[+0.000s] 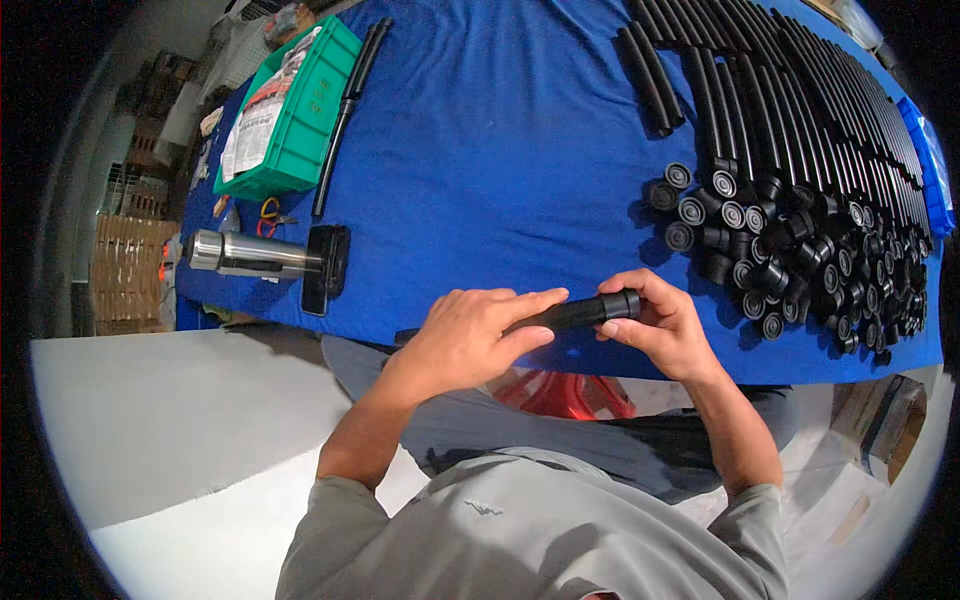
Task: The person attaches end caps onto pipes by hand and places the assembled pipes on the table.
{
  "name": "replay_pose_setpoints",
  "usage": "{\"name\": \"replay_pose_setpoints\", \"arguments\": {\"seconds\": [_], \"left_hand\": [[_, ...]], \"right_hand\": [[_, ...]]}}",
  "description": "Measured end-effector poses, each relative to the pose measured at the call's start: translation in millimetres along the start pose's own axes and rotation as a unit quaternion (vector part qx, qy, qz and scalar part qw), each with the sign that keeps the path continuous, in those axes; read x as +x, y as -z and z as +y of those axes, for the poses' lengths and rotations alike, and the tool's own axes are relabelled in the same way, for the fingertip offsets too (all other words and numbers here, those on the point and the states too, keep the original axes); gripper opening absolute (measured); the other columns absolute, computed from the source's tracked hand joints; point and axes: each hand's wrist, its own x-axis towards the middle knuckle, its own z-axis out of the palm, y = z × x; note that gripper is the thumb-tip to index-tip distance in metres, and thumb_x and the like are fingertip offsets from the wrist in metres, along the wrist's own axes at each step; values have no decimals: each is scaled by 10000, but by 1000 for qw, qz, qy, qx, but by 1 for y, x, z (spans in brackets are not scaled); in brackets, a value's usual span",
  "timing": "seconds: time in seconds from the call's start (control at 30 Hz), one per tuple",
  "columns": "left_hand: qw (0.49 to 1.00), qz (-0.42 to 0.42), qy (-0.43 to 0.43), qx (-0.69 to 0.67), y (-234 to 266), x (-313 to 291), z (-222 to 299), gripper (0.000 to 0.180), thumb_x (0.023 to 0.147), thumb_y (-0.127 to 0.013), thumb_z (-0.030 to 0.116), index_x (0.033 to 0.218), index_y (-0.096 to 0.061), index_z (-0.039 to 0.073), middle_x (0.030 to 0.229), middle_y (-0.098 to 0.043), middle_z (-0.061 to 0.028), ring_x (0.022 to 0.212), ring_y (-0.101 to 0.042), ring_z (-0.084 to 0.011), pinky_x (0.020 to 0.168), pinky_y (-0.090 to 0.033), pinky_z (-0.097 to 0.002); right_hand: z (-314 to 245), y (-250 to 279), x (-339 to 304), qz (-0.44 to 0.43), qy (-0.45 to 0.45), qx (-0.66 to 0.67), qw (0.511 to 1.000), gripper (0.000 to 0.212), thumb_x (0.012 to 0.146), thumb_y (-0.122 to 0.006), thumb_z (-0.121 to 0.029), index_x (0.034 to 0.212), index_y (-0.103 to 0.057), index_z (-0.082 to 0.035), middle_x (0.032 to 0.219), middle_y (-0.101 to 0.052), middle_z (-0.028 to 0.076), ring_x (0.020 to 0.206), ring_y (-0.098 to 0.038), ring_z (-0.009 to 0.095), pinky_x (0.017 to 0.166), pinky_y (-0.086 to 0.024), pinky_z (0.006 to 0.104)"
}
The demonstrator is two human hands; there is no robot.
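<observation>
Close to the table's front edge, a black tube (568, 315) lies across between my two hands. My left hand (478, 335) is closed round its left part, the fingers along the top and the thumb on the near side. At the tube's right end sits a black end cap (624, 303), pinched between the thumb and fingers of my right hand (665, 325). The cap appears to be on the tube's end; how far on it sits I cannot tell. Beyond my right hand lies a heap of loose black caps (770, 265), some showing ringed round faces.
Rows of black tubes (790, 100) fill the far right of the blue-covered table (480, 150), beside a blue bin (930, 160). On the left are a green crate (310, 110) with newspaper, a long black rod (340, 130), a steel flask (245, 254), a phone (318, 285) and scissors (270, 216).
</observation>
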Motion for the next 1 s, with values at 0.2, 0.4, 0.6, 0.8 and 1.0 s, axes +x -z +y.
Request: {"name": "replay_pose_setpoints", "arguments": {"seconds": [0.2, 0.4, 0.6, 0.8, 1.0], "left_hand": [[1000, -12, 25, -2, -1, 1, 1, 416, 918, -639, 312, 1299, -633, 144, 884, -691, -163, 792, -660, -362, 689, -497, -443], [999, 16, -33, -3, -4, 9, -14, 416, 914, -640, 328, 1293, -638, 155, 848, -677, -148, 775, -653, -354, 680, -494, -458], [979, -29, -35, 200, 6, 29, 3, 377, 883, -675, 318, 1230, -678, 171, 912, -663, -100, 825, -667, -306, 766, -533, -428], [930, 340, -130, -46, -25, 21, -39, 256, 859, -745, 197, 1073, -722, 58, 1130, -660, -148, 1025, -642, -214, 790, -564, -403], [634, 89, -56, -766, -50, 76, -42, 452, 895, -702, 118, 1292, -493, 63, 1249, -609, -256, 1166, -602, -426, 934, -552, -537]], "right_hand": [[-2, 1, 1, 12, 28, -82, 996, 329, 854, -755, -73, 1143, -610, -13, 922, -611, 7, 782, -565, 64, 675, -467, 224], [-4, 2, 6, 38, 60, -190, 979, 331, 827, -766, -97, 1108, -620, -1, 898, -623, 50, 749, -601, 125, 661, -487, 282], [-18, -1, 13, -12, 151, -450, 880, 329, 828, -740, -126, 1097, -618, 18, 914, -625, 169, 767, -633, 322, 681, -507, 384], [-20, 4, 17, 114, 179, -401, 891, 321, 868, -703, -171, 1100, -623, 35, 846, -604, 155, 727, -608, 299, 635, -472, 375], [-5, 4, 23, 131, 127, -340, 923, 325, 871, -704, -200, 1094, -631, 26, 840, -611, 154, 705, -602, 277, 607, -460, 372]]}}
